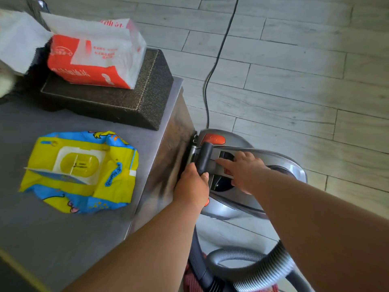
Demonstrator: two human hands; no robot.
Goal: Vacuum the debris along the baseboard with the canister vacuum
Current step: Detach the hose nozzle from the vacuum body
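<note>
A grey canister vacuum (280,163) with orange buttons stands on the pale plank floor, tight against the side of a grey table. My left hand (192,186) grips the black tube (204,158) that rises at the vacuum's front. My right hand (244,170) lies on top of the vacuum body, its fingers stretched over the dark panel there. A grey ribbed hose (259,270) loops on the floor at the bottom. The black power cord (219,53) runs from the vacuum's far end away across the floor. No baseboard or debris shows.
The grey table (63,232) fills the left side. On it lie a yellow and blue wet-wipe pack (84,171), a dark textured box (130,98) and a red and white tissue pack (94,57) on top of it. Something red (189,277) lies under the hose.
</note>
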